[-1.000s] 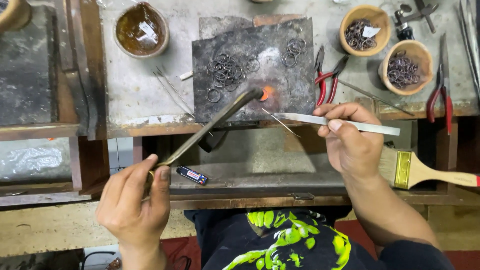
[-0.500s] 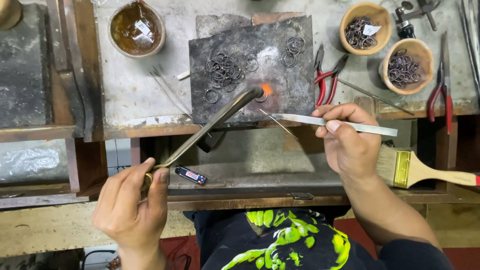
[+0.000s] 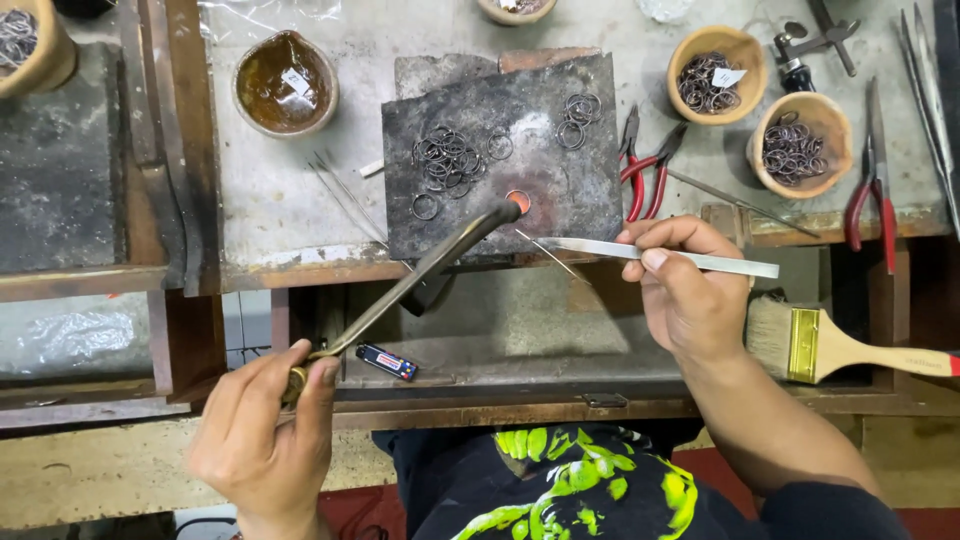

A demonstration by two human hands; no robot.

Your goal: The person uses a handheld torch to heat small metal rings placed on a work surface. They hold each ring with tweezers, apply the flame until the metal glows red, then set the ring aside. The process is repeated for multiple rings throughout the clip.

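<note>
A: Largest item first?

B: Workbench (image 3: 280, 215), grey top, worn wooden edge. On it a dark slab (image 3: 560, 190), roughly square, lying flat in the middle.

A: Next in size?

B: Torch (image 3: 400, 290), long metal tube, running from the left hand (image 3: 265, 435) up to the slab. Its tip sits just beside a glowing ring (image 3: 518, 201), orange-red, lying on the slab near its front edge.

A: Grip on the torch?

B: Left hand closed around the torch's lower end, thumb and fingers wrapped tight.

A: And the other hand?

B: Right hand (image 3: 690, 300) pinches tweezers (image 3: 660, 257), flat and silvery, between thumb and fingertips. A thin wire (image 3: 545, 252) runs from the tweezers' point toward the glowing ring; whether it touches the ring cannot be told.

A: Smaller goods?

B: Paintbrush (image 3: 850, 350), wooden handle, lying right of the right hand. Brown bowl (image 3: 287, 85) of dark liquid at upper left. Two clay cups (image 3: 760, 100) of rings at upper right. Red pliers (image 3: 645, 165) just right of the slab. Heap of dark rings (image 3: 448, 160) on the slab, left of the glow. Lighter (image 3: 387, 362) on the lower shelf, near the left hand.
</note>
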